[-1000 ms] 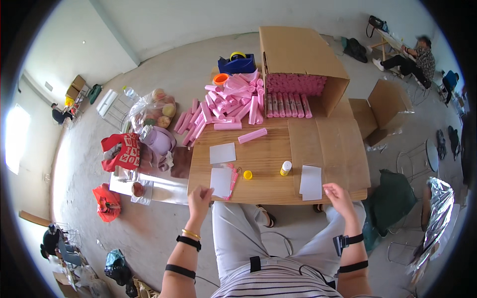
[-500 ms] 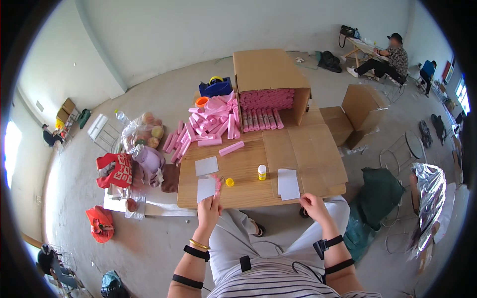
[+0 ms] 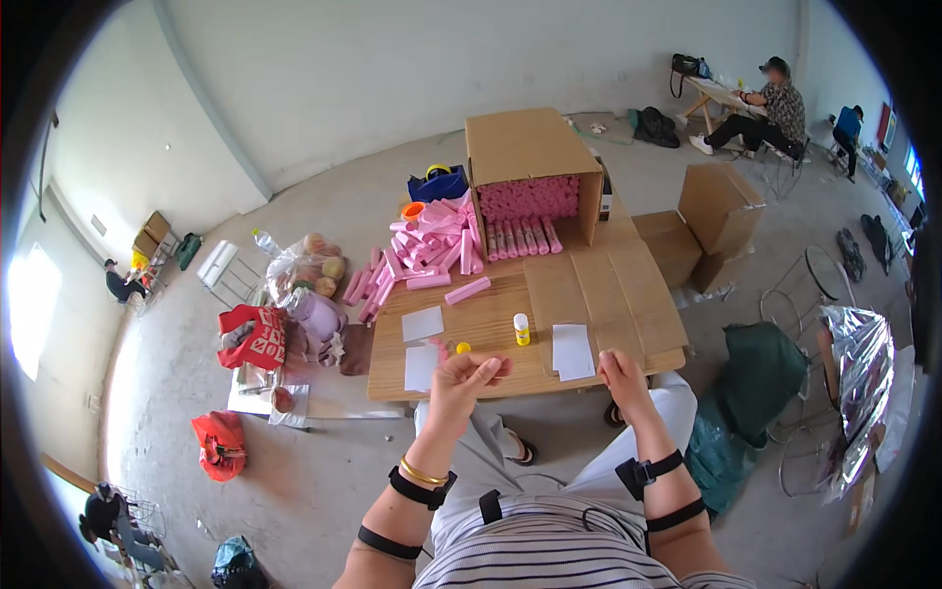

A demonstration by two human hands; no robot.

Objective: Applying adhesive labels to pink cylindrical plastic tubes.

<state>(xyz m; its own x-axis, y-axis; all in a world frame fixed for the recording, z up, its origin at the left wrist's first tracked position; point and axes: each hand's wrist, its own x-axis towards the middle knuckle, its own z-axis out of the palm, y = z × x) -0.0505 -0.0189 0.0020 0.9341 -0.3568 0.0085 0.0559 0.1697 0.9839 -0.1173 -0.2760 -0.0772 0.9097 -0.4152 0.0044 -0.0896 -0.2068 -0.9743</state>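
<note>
Pale wooden counter [image 3: 491,324] sits low on a grey concrete floor, seen from the head view; straight edges bow toward the rim.

Left hand [image 3: 463,381] raised over the near edge of the counter, fingers curled in with the thumb against them. Whether it pinches something small I cannot tell; a bit of pink shows just behind it, partly hidden. White sheet [image 3: 422,367] lies just left of that hand, its near corner covered by the hand; a second white sheet [image 3: 423,323] lies farther back. Small yellow cap [image 3: 463,348] on the counter just beyond the left fingers.

Right hand [image 3: 620,375] at the near right edge of the counter, fingers bent down over the edge, palm not visible; how far it is closed is unclear, nothing seen in it. Another white sheet [image 3: 572,350] just left of it. Small bottle with yellow label [image 3: 522,329] stands upright between the two hands, farther in.

Pink tubes [image 3: 422,250] heaped at the far left of the counter; one pink tube [image 3: 467,291] lies apart. Cardboard box [image 3: 530,177] on its side at the far end, its open mouth packed with pink tube ends. Flattened cardboard [image 3: 608,294] covers the counter's right part.

Seated person [image 3: 760,113] far right, small and blurred.
</note>
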